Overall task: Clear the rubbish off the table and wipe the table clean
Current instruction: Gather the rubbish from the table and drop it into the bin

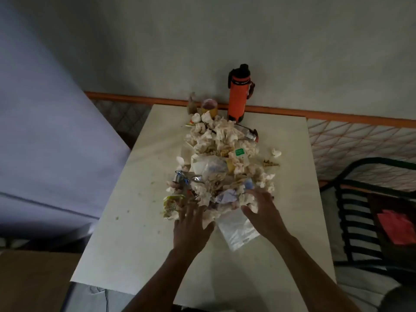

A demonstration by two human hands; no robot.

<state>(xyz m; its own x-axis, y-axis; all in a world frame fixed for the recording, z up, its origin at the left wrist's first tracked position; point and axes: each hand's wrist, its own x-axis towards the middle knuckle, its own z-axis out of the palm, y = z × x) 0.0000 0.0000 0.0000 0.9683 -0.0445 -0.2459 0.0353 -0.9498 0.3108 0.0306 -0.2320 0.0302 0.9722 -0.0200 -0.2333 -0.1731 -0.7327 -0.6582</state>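
Where rubbish heap point(221, 158) ends | both hands point(192, 224) touch it

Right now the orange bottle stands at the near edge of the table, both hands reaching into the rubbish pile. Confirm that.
Not quite. The head view shows the orange bottle standing at the far edge of the table, by the wall. The left hand and right hand do reach into the rubbish pile.

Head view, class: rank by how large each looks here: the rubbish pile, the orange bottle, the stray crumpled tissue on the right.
1. rubbish pile
2. orange bottle, though it stands farthest from the camera, which shrinks it
3. stray crumpled tissue
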